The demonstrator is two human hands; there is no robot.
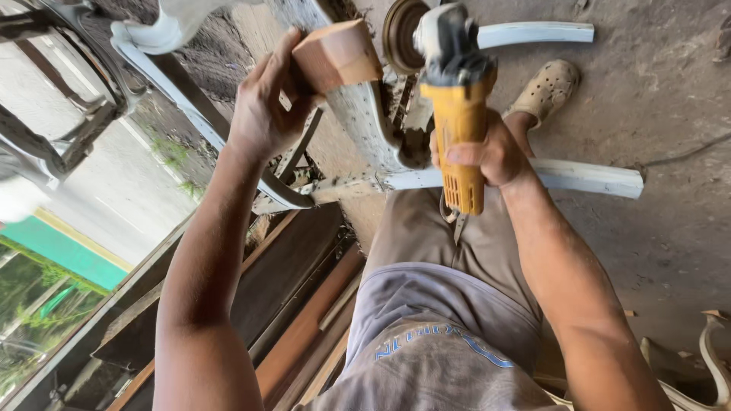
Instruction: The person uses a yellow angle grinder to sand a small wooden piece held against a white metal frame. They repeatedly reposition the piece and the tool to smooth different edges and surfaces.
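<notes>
Left hand (pixel 266 114) is gripping the bare square end of a carved wooden leg (pixel 358 99), just left of the yellow angle grinder (pixel 457 114). Right hand (pixel 487 156) is clasping the grinder's body. Grinder's disc (pixel 400 34) is sitting just beside the leg's upper end. Sandalled foot (pixel 544 91) is resting right of the grinder.

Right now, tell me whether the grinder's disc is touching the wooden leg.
Cannot tell. In the head view the disc sits right beside the wooden leg, but the leg's block end hides their meeting point.
</notes>
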